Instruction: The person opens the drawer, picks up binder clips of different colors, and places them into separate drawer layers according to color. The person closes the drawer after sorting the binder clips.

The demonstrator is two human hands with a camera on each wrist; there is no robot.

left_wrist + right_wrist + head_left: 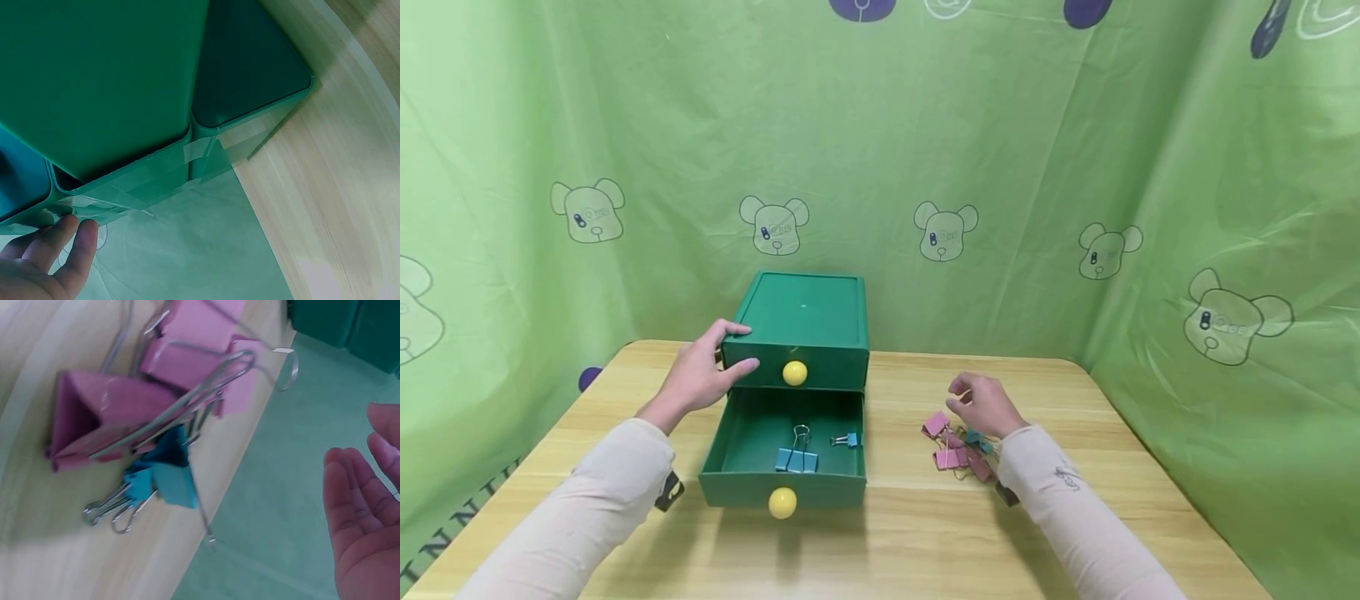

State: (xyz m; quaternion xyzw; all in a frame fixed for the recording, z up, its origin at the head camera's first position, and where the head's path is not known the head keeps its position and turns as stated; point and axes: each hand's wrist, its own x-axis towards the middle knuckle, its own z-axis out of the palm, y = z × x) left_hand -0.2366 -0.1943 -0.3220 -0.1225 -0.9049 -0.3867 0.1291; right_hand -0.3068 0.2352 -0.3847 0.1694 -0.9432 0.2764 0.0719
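Note:
My left hand [696, 371] rests at the left front corner of the green drawer cabinet [805, 310], its index finger over the top and its thumb by the upper drawer front. In the left wrist view, fingertips [84, 234] touch the cabinet's edge. The lower drawer [752, 492] is pulled out, with a large blue binder clip [796, 461] and a small blue binder clip [852, 440] inside. On the right, my right hand [988, 406] hovers over a pile of pink binder clips [951, 457] and teal binder clips [175, 469]. Its fingers are loosely bent, holding nothing.
Both drawers have round yellow knobs [782, 502], and the upper drawer is closed. The cabinet stands on a light wooden table [910, 533], to the left of the clip pile. Green curtains [865, 150] with printed bear heads hang behind and at both sides.

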